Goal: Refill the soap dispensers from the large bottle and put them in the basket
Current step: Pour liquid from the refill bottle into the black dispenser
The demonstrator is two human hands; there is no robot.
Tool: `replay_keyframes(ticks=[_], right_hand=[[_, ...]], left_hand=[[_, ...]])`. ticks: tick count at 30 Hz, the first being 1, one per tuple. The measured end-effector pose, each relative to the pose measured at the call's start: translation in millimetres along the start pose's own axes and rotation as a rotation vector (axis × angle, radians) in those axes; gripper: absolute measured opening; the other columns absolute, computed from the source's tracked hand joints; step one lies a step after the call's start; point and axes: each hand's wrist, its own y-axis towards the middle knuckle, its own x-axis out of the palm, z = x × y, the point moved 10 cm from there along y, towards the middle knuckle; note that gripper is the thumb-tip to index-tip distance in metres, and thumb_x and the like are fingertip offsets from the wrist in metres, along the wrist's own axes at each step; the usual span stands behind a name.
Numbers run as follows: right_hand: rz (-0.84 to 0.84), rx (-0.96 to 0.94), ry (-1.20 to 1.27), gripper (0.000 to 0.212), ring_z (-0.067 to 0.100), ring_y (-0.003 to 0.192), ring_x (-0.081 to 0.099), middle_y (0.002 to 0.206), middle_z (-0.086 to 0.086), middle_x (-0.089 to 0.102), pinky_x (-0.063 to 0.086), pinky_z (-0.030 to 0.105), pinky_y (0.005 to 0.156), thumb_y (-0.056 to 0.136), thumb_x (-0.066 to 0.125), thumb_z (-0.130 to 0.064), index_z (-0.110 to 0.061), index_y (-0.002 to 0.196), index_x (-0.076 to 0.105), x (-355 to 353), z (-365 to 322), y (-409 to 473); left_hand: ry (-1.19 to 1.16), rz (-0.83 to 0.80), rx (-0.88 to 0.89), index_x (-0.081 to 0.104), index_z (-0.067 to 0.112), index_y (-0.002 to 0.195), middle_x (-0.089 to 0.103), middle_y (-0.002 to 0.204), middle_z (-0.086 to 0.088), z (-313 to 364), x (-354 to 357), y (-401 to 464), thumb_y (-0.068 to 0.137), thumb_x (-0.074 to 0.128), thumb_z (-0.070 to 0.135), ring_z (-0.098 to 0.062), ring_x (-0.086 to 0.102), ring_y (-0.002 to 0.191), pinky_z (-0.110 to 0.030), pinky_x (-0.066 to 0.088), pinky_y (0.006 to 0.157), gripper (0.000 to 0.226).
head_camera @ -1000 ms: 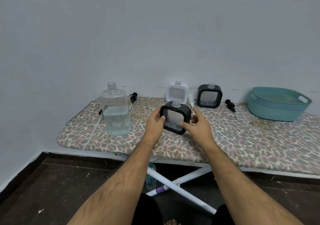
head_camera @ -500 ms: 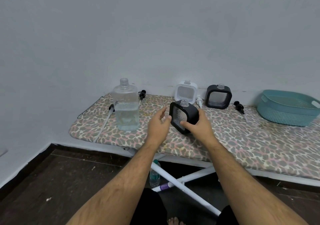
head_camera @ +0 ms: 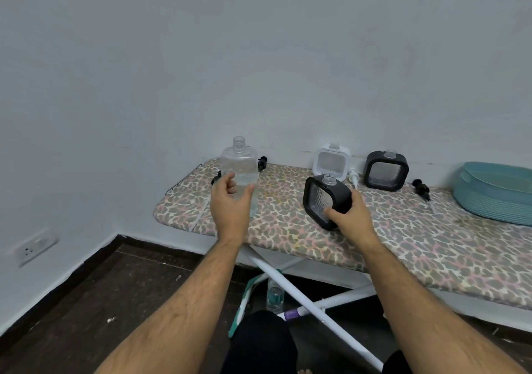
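At frame centre, the right hand [head_camera: 349, 215] grips a tilted black-framed square soap dispenser [head_camera: 326, 200], uncapped, on the leopard-print table [head_camera: 403, 238]. Left of it, the left hand [head_camera: 230, 200], fingers spread, reaches the clear, partly filled large bottle [head_camera: 239, 166]. A teal basket [head_camera: 495, 192] sits far right.

The large bottle [head_camera: 239, 169] is clear plastic with a threaded open neck, standing upright near the left end of the leopard-print ironing board [head_camera: 403, 244], clear liquid filling roughly its lower half. The nearest soap dispenser [head_camera: 326, 200] — a square black frame around a ribbed clear body, its neck uncapped — sits tilted at the board's front. Behind it, by the wall, a white-framed dispenser [head_camera: 331, 162] and a second black-framed dispenser [head_camera: 385, 170] stand upright and uncapped, a white pump head [head_camera: 353, 177] lying between them. Black pump heads lie by the bottle [head_camera: 262, 162] and right of the far black dispenser [head_camera: 421, 188]. The teal basket [head_camera: 495, 192] rests at the board's right end — nothing visible inside it.
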Motion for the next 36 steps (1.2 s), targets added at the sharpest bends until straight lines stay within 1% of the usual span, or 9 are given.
replay_keyframes(ticks=[4, 8, 12, 16, 23, 26, 29, 31, 36], right_hand=[[0.007, -0.014, -0.005, 0.056, 0.013, 0.095, 0.061, 0.111, -0.004, 0.062, 0.048, 0.018, 0.064, 0.082, 0.076, -0.014, -0.019, 0.130, 0.047, 0, -1, -3], [0.031, -0.036, -0.005, 0.056, 0.017, 0.099, 0.061, 0.111, -0.005, 0.063, 0.049, 0.024, 0.071, 0.083, 0.075, -0.015, -0.021, 0.131, 0.047, 1, 2, -4], [0.043, -0.018, 0.019, 0.054, 0.018, 0.100, 0.062, 0.110, -0.005, 0.064, 0.050, 0.029, 0.078, 0.083, 0.075, -0.016, -0.022, 0.129, 0.048, 2, 6, -3], [0.056, -0.023, 0.031, 0.052, 0.016, 0.098, 0.061, 0.108, -0.005, 0.064, 0.047, 0.021, 0.073, 0.083, 0.075, -0.015, -0.020, 0.128, 0.049, 2, 8, -4], [0.101, -0.031, 0.021, 0.047, 0.019, 0.098, 0.062, 0.104, -0.005, 0.062, 0.053, 0.030, 0.075, 0.084, 0.074, -0.016, -0.017, 0.124, 0.048, 5, 12, -5], [0.109, -0.035, 0.011, 0.054, 0.015, 0.098, 0.059, 0.109, -0.006, 0.060, 0.046, 0.017, 0.070, 0.085, 0.075, -0.018, -0.016, 0.131, 0.047, 5, 12, -8], [0.122, -0.041, 0.000, 0.060, 0.014, 0.101, 0.057, 0.111, -0.009, 0.059, 0.047, 0.027, 0.086, 0.083, 0.078, -0.018, -0.019, 0.135, 0.048, 4, 11, -9], [0.130, -0.035, -0.006, 0.061, 0.014, 0.100, 0.058, 0.109, -0.010, 0.060, 0.045, 0.028, 0.086, 0.081, 0.079, -0.018, -0.020, 0.134, 0.049, 3, 11, -9], [0.190, -0.027, -0.079, 0.054, 0.005, 0.082, 0.058, 0.100, -0.011, 0.062, 0.039, 0.007, 0.063, 0.080, 0.080, -0.022, -0.020, 0.126, 0.053, -2, 7, -14]], left_hand=[[0.075, 0.025, -0.065, 0.044, 0.016, 0.141, 0.048, 0.136, -0.002, -16, -18, 24, 0.079, 0.079, 0.041, -0.018, 0.048, 0.123, -0.037, 0.044, 0.103, 0.076], [-0.026, -0.225, -0.215, 0.025, 0.016, 0.155, 0.037, 0.156, -0.005, -42, 1, 37, 0.081, 0.080, 0.029, -0.020, 0.039, 0.139, -0.040, 0.036, 0.111, 0.093], [-0.075, -0.398, -0.182, 0.044, 0.024, 0.142, 0.060, 0.129, 0.005, -45, 20, 37, 0.081, 0.079, 0.015, -0.017, 0.056, 0.122, -0.040, 0.047, 0.102, 0.072], [-0.067, -0.387, -0.156, 0.048, 0.024, 0.139, 0.062, 0.121, 0.005, -44, 24, 39, 0.079, 0.080, 0.015, -0.015, 0.058, 0.113, -0.036, 0.049, 0.097, 0.068], [-0.025, -0.361, -0.140, 0.053, 0.026, 0.108, 0.063, 0.106, 0.009, -42, 32, 36, 0.068, 0.089, 0.020, -0.012, 0.063, 0.102, -0.030, 0.052, 0.088, 0.054], [-0.013, -0.348, -0.148, 0.047, 0.020, 0.118, 0.061, 0.116, 0.004, -45, 36, 33, 0.067, 0.090, 0.024, -0.017, 0.061, 0.110, -0.038, 0.051, 0.097, 0.067], [0.084, -0.319, -0.114, 0.043, 0.020, 0.130, 0.057, 0.127, 0.002, -38, 34, 30, 0.068, 0.089, 0.029, -0.019, 0.056, 0.117, -0.041, 0.048, 0.101, 0.078], [0.156, -0.309, -0.069, 0.042, 0.021, 0.136, 0.056, 0.131, 0.002, -30, 33, 28, 0.068, 0.089, 0.032, -0.018, 0.054, 0.118, -0.040, 0.048, 0.100, 0.083], [0.277, -0.293, 0.043, 0.049, 0.021, 0.128, 0.062, 0.123, 0.003, -7, 40, 14, 0.071, 0.086, 0.039, -0.012, 0.057, 0.104, -0.029, 0.050, 0.086, 0.070]])
